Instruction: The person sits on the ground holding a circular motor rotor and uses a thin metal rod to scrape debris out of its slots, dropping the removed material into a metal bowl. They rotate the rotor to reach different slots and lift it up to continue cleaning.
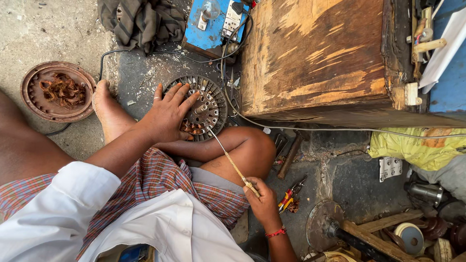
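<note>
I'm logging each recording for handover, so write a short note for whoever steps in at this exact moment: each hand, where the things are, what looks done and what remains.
Left hand: spread flat on the round slotted motor stator, holding it down on the floor.
Right hand: fingers closed on the handle end of a thin rod tool, whose tip reaches the stator's slots beside the centre shaft.
Copper winding shows in the slots by the left palm; whether the other slots hold winding cannot be told.
A round metal cover to the left holds loose copper wire.
Red-handled pliers lie beside the right hand.
Left, apparently: the copper in the slots.
</note>
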Available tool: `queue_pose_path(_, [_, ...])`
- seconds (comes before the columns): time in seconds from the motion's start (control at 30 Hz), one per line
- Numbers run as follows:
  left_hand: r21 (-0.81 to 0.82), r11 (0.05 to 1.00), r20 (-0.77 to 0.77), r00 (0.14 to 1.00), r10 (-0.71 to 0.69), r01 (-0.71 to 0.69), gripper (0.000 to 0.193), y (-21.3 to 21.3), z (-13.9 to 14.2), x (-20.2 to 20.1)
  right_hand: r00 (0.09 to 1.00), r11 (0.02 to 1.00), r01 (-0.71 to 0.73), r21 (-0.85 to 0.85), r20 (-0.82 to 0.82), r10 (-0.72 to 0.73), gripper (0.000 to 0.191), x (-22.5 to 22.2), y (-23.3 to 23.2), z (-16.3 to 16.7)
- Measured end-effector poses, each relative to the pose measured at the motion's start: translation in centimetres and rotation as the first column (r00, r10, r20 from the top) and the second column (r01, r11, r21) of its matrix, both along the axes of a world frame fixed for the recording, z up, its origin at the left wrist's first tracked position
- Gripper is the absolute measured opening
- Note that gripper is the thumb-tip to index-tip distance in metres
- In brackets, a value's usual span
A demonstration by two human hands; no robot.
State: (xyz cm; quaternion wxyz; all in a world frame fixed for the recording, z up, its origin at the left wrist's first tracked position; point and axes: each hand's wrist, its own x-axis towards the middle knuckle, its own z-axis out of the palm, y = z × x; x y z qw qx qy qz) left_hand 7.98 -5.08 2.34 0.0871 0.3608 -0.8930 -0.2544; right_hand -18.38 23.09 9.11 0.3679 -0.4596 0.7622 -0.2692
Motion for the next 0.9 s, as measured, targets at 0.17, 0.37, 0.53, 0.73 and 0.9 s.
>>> queue_pose_path(0.17, [0.003, 0.999, -0.092, 0.995, 0.046, -0.046, 0.125, 0.5, 0.2, 0.0, 0.948, 0.976, -0.185, -0.115, -0.284, 0.146, 0.024, 1.2, -1.4, 2.3])
queue_pose_path(0.37, [0.008, 0.997, -0.089, 0.993, 0.082, -0.082, 0.124, 0.9, 1.9, -0.2, 0.903, 0.977, -0.195, -0.087, -0.404, 0.144, 0.026, 2.5, -2.2, 3.6])
queue_pose_path(0.53, [0.017, 0.994, -0.082, 0.991, 0.105, -0.104, 0.123, 1.0, 3.1, -0.3, 0.841, 0.956, -0.271, -0.111, -0.510, 0.179, 0.027, 2.9, -2.5, 4.1])
queue_pose_path(0.73, [0.042, 0.993, -0.080, 0.990, 0.113, -0.110, 0.124, 1.1, 3.5, -0.5, 0.763, 0.944, -0.326, -0.051, -0.603, 0.231, 0.028, 2.3, -3.0, 5.1])
queue_pose_path(0.9, [0.036, 0.992, -0.098, 0.988, 0.123, -0.120, 0.124, 1.1, 2.8, -0.5, 0.794, 0.945, -0.310, -0.102, -0.575, 0.198, 0.027, 2.8, -3.3, 2.8])
